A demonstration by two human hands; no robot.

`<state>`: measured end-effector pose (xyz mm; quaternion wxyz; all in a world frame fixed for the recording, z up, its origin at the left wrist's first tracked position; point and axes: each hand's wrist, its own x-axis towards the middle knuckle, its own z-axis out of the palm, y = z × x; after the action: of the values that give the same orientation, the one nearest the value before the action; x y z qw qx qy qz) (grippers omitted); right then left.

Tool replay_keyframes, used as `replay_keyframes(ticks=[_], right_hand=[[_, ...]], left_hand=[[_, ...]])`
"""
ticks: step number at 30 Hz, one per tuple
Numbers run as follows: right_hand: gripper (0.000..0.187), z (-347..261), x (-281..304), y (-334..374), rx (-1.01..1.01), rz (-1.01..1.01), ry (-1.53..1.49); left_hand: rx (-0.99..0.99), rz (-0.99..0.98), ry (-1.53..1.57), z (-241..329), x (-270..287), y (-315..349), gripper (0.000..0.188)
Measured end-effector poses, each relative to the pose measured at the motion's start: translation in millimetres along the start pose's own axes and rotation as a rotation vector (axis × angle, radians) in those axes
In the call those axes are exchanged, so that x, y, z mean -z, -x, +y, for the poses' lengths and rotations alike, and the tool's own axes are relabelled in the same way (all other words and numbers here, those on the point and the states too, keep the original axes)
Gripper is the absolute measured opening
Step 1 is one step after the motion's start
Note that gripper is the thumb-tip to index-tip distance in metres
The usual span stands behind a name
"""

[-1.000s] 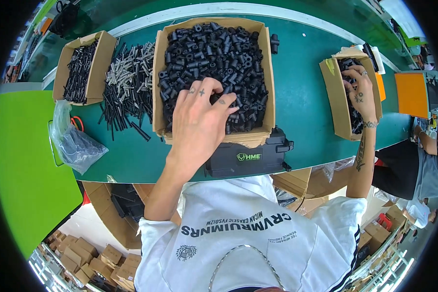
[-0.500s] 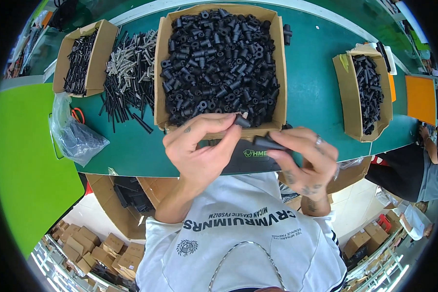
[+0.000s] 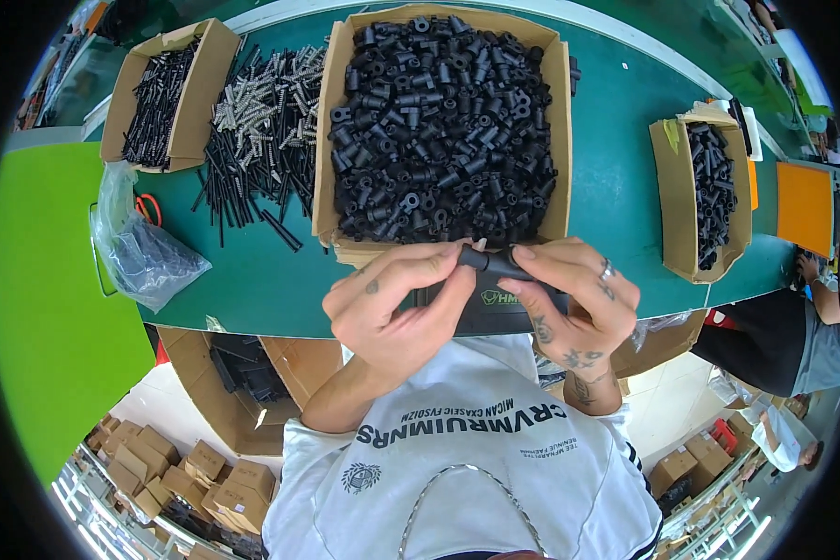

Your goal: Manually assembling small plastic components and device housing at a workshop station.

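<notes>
Between thumb and fingers, my left hand point(image 3: 403, 297) pinches a short black plastic fitting point(image 3: 473, 258). My right hand point(image 3: 583, 294) grips a black tube-shaped piece point(image 3: 504, 264) whose end meets the fitting; the fingers hide how far one sits in the other. Both hands are just in front of a cardboard box point(image 3: 558, 201) heaped with small black plastic fittings point(image 3: 448, 131), many with a ringed end. Below the joined pieces lies a dark flat case point(image 3: 467, 317) with a green mark, at the table's near edge.
Left of the box lie loose black rods with metal springs point(image 3: 266, 121), and a smaller carton of rods point(image 3: 163, 103). A plastic bag point(image 3: 149, 252) and orange-handled scissors point(image 3: 149, 210) are nearby. Rightward stands a carton of black tubes point(image 3: 709, 196); another person point(image 3: 784, 327) is beyond.
My two hands have come together, and the tube piece now meets the fitting end to end. The view has shifted slightly.
</notes>
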<state>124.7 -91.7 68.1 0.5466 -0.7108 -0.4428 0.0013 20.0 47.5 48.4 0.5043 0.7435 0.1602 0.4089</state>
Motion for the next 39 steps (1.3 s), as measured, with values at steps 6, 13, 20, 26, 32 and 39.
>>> replay_keyframes(ticks=[6,13,20,26,32,39], right_hand=[[0.033,-4.8,-2.9,-3.5,0.085,0.046,0.104],[0.035,6.3,4.5,-6.4,0.179,0.018,0.042],[0.037,7.1,-0.5,-17.2,0.289,-0.130,0.064],[0.028,13.8,6.9,-61.1,0.211,-0.372,0.051],[0.023,36.8,-11.4,-92.1,0.072,-0.582,0.358],[0.020,19.6,-3.4,-103.0,-0.100,-0.634,0.264]], left_hand=[[-0.148,-0.002,-0.137,0.9,-0.9,4.1,0.023],[0.058,-0.209,0.157,2.2,13.0,-2.0,0.026],[0.113,-0.164,0.133,-2.1,19.9,5.2,0.027],[0.245,-0.100,0.195,-10.1,33.3,14.5,0.027],[0.475,-0.029,0.405,-8.2,33.5,18.9,0.022],[0.548,0.069,0.510,-6.5,32.6,19.2,0.023]])
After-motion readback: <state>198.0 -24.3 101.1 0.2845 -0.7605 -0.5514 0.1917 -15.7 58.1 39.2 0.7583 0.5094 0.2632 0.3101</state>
